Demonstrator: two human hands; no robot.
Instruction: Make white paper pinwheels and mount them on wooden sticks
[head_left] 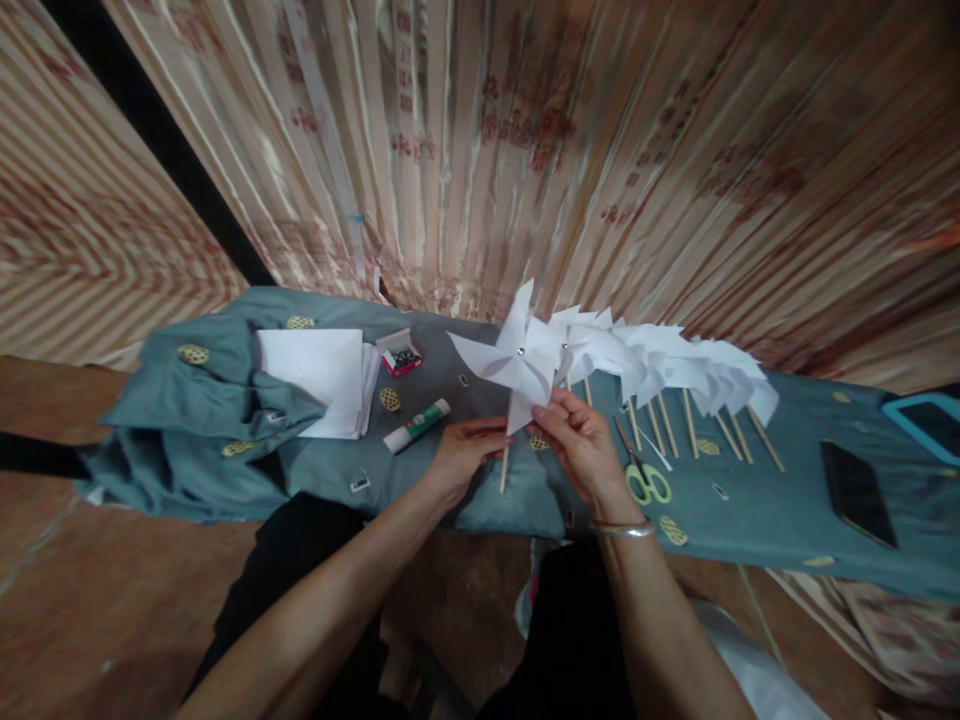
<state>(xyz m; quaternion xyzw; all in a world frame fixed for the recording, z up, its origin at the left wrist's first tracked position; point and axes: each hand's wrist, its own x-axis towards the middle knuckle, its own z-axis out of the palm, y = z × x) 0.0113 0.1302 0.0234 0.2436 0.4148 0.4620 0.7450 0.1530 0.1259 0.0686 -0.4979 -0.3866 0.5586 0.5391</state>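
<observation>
A white paper pinwheel (531, 362) with a small metal pin at its centre is held up over the cloth. My left hand (466, 458) is closed on its thin wooden stick (503, 476), just below the paper. On the other side, the fingers of my right hand (583, 440) pinch the pinwheel's lower blade. Several finished-looking white pinwheels (660, 365) lie overlapped in a row to the right, their sticks pointing towards me. Scissors with light green handles (646, 482) rest on the cloth beside my right hand.
A glue stick (417, 426), an open red box of small metal pins (400, 354) and a stack of white paper (315, 375) lie left on the grey-green cloth (442, 500). A dark phone (857, 492) and a blue-edged device (930, 422) lie right. A pleated curtain (465, 150) hangs behind.
</observation>
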